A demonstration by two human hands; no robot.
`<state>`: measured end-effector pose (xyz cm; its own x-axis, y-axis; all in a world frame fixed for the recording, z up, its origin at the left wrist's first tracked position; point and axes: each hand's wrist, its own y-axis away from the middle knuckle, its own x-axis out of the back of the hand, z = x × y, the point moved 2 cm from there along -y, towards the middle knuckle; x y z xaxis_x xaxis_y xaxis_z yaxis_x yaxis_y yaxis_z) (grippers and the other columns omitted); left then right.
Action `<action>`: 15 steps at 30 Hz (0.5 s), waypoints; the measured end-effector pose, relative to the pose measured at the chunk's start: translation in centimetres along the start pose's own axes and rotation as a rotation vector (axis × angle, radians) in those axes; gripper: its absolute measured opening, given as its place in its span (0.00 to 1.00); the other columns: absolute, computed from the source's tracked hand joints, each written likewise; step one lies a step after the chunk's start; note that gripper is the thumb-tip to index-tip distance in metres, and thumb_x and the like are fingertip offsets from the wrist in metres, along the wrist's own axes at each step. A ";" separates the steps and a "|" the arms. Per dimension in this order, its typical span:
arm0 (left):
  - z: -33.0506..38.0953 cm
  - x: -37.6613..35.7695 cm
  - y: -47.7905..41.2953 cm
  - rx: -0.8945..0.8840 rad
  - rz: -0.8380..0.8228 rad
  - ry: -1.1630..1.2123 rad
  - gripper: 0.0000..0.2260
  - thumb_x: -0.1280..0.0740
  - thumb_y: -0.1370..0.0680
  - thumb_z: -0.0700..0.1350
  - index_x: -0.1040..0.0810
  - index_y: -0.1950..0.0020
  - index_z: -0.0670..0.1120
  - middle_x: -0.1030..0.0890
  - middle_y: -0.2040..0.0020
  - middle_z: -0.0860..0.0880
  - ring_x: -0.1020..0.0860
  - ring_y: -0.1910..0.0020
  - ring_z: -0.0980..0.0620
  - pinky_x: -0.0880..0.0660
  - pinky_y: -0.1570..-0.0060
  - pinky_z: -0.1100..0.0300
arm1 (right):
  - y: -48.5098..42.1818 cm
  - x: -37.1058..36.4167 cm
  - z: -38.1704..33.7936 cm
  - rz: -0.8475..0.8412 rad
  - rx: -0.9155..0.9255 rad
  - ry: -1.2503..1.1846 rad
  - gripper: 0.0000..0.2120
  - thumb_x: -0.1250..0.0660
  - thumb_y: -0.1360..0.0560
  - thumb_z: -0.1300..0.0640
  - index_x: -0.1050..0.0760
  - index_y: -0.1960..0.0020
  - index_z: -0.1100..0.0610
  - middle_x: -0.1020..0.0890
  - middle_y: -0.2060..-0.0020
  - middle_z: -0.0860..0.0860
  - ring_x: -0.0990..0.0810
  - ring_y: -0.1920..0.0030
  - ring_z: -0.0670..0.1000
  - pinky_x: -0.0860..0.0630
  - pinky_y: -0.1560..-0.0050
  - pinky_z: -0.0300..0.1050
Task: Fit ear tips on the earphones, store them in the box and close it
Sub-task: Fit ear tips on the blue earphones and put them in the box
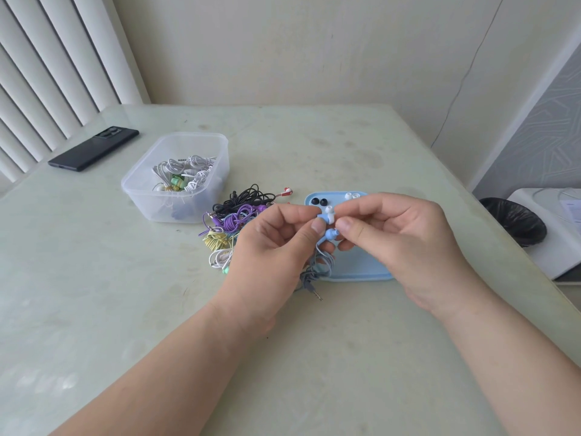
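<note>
Blue earphones (330, 235) are held between both hands, above the blue lid (355, 269). The left hand (276, 243) pinches one bud steady so the right hand (399, 243), fingers curled, can press the white ear tip (329, 210) on. The clear box (176, 196) stands open, beyond the left hand.

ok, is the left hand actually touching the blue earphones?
Touching. The head view shows the left hand pinching one bud of the blue earphones between thumb and forefinger, with no gap visible.
</note>
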<state>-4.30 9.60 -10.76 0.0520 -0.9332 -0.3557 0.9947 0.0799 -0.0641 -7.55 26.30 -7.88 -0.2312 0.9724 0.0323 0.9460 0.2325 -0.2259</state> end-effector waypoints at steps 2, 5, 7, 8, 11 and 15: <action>0.1 -0.1 0.1 0.014 -0.011 0.005 0.03 0.30 0.20 0.35 0.19 0.48 0.39 0.13 0.56 0.44 0.17 0.63 0.50 0.22 0.63 0.63 | 0.0 0.1 -0.1 -0.017 0.026 0.094 0.05 0.27 0.26 0.69 0.15 0.51 0.62 0.12 0.59 0.55 0.13 0.59 0.54 0.18 0.55 0.43; 0.1 -0.3 0.2 0.014 -0.029 -0.002 0.03 0.31 0.20 0.35 0.18 0.48 0.39 0.13 0.57 0.45 0.16 0.63 0.51 0.21 0.62 0.64 | 0.0 0.4 -0.4 -0.029 0.047 0.123 0.07 0.25 0.27 0.70 0.14 0.52 0.60 0.12 0.60 0.54 0.13 0.59 0.54 0.17 0.54 0.42; 0.0 -0.4 0.1 0.019 -0.043 -0.009 0.03 0.31 0.20 0.34 0.18 0.48 0.38 0.14 0.58 0.46 0.17 0.63 0.51 0.21 0.61 0.63 | 0.0 0.5 -0.5 -0.046 0.076 0.170 0.10 0.25 0.28 0.71 0.14 0.52 0.58 0.12 0.59 0.53 0.13 0.59 0.53 0.16 0.52 0.45; 0.0 -0.4 0.2 0.026 -0.047 -0.016 0.04 0.31 0.20 0.34 0.18 0.48 0.39 0.14 0.58 0.46 0.17 0.63 0.51 0.21 0.61 0.63 | 0.1 0.5 -0.5 -0.052 0.090 0.209 0.10 0.24 0.28 0.70 0.14 0.52 0.57 0.12 0.60 0.53 0.13 0.59 0.52 0.16 0.51 0.48; 0.0 -0.2 0.1 0.047 -0.052 -0.036 0.03 0.30 0.20 0.35 0.17 0.48 0.40 0.14 0.57 0.45 0.17 0.62 0.49 0.21 0.56 0.57 | 0.2 0.6 -0.5 -0.059 0.125 0.307 0.08 0.24 0.27 0.68 0.13 0.54 0.56 0.12 0.61 0.50 0.13 0.58 0.54 0.16 0.49 0.57; 0.0 0.1 0.0 0.145 -0.082 -0.013 0.08 0.27 0.25 0.44 0.17 0.49 0.42 0.16 0.55 0.40 0.17 0.60 0.47 0.26 0.50 0.50 | 0.3 0.6 -0.7 -0.065 0.160 0.353 0.09 0.25 0.27 0.69 0.14 0.58 0.55 0.13 0.63 0.49 0.14 0.60 0.54 0.18 0.53 0.60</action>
<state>-4.29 9.53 -10.82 -0.0295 -0.9391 -0.3423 0.9980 -0.0471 0.0431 -7.27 26.97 -7.24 -0.1707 0.9100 0.3779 0.8784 0.3143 -0.3601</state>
